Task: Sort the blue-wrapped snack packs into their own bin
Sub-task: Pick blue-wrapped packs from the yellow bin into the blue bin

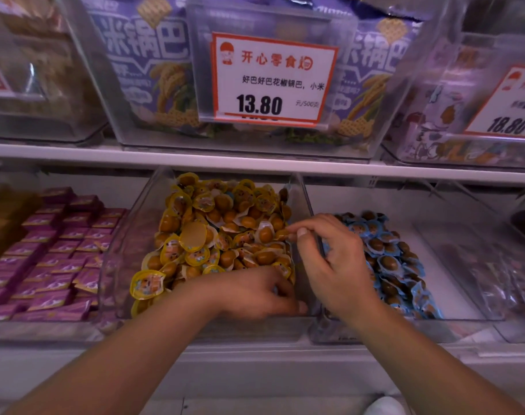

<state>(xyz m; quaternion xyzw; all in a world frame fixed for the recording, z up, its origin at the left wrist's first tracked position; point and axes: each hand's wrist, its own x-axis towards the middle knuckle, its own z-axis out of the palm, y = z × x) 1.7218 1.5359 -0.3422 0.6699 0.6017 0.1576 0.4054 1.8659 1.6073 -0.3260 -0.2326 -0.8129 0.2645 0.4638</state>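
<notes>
Hands at work on a shop shelf (255, 167) — our right hand (336, 259) pinches a small yellow-wrapped pack (280, 234) over the yellow bin (153, 205), while our left hand (255, 292) curls low at that bin's front; what its grip holds we cannot tell. Blue-wrapped snack packs (399, 265) fill the clear bin (465, 283) just beside — right of the divider.

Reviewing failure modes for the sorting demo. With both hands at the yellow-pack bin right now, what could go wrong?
1. The right hand pinches a small pack over the divider between bins; it looks yellow, so it could land among the blue packs.
2. The left hand digs at the front of the heaped yellow packs; some may spill over the low front edge.
</notes>
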